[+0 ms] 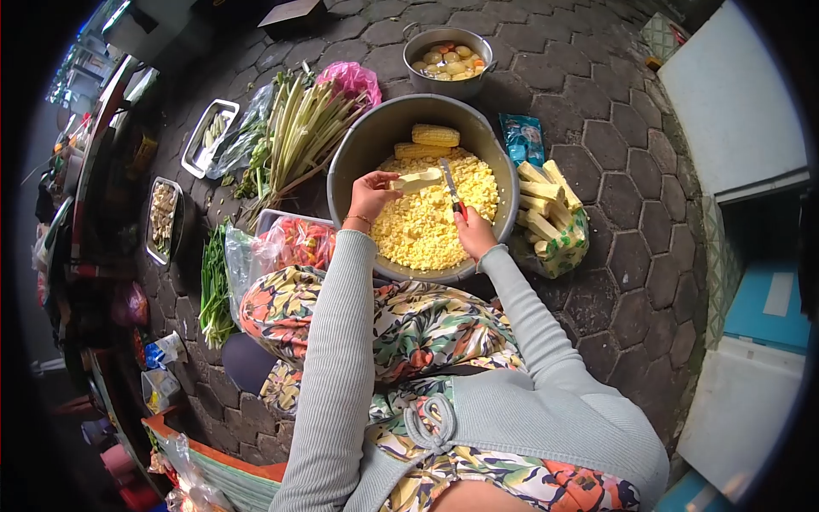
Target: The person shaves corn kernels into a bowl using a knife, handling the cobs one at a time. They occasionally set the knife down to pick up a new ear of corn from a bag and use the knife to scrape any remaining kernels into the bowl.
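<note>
Grey cardigan (563, 418), right hand (475, 234) holding knife (452, 188), illegibly printed blue packet (522, 136)

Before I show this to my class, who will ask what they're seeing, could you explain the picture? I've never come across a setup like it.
There is no machine here. A single camera, worn on the person's head, looks forward and down, so their own grey sleeves show below. The left hand holds a pale cob; the right hand holds a knife, its blade close by the cob. Both are above a big grey basin holding yellow corn kernels and two yellow cobs. Around it, on the hexagonal paving, are a metal pot, leafy stalks and more pale cobs in a patterned bag.
</note>
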{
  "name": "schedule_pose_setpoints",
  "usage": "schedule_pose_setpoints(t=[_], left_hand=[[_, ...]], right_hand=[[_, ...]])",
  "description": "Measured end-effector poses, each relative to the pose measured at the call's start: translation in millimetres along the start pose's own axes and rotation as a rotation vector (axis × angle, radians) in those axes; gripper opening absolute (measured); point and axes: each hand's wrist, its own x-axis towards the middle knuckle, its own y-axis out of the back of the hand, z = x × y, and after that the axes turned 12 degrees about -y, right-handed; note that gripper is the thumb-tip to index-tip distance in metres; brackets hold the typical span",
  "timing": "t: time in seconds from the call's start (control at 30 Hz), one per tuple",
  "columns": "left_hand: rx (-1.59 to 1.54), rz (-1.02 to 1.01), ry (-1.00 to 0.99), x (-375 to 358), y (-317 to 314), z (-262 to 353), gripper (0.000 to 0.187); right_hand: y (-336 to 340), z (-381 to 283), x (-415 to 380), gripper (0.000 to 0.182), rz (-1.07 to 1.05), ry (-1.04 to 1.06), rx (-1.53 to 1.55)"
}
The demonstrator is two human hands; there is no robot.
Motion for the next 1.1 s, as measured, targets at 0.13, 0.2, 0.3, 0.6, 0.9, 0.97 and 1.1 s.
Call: schedule_pose_setpoints(t=[0.13,0.2,0.3,0.6,0.9,0.97,1.1], left_hand=[[0.14,-0.004,-0.035,5.7,-14.2,0.8,0.029],[0.016,0.029,-0.028,9.4,-21.9,5.0,0.024],[0.127,-0.02,-0.019,22.1,-29.3,32.1,0.022],[0.116,-0.447,0.021,13.9,-154.1,45.0,0.029],[0.172,-0.273,-0.084,-5.6,-272.9,-49.3,0.039],[0.237,-0.241,-0.124,-6.3,-275.5,-43.5,0.041],[0.351,-0.17,-0.188,10.8,-255.6,-33.1,0.037]], right_hand=[[3.4,-33.6,-18.6,0.022,0.054,0.115,-0.099],[4.8,-35.4,-20.5,0.025,0.08,0.116,-0.065],[15.1,-23.7,-23.7,0.025,0.118,0.043,0.015],[131.0,44.1,-42.8,0.031,0.651,-0.034,0.122],[168.7,82.0,-53.3,0.034,0.728,-0.23,0.121],[164.2,82.5,-54.9,0.034,0.706,-0.248,0.135],[150.5,80.2,-47.2,0.033,0.644,-0.262,0.161]])
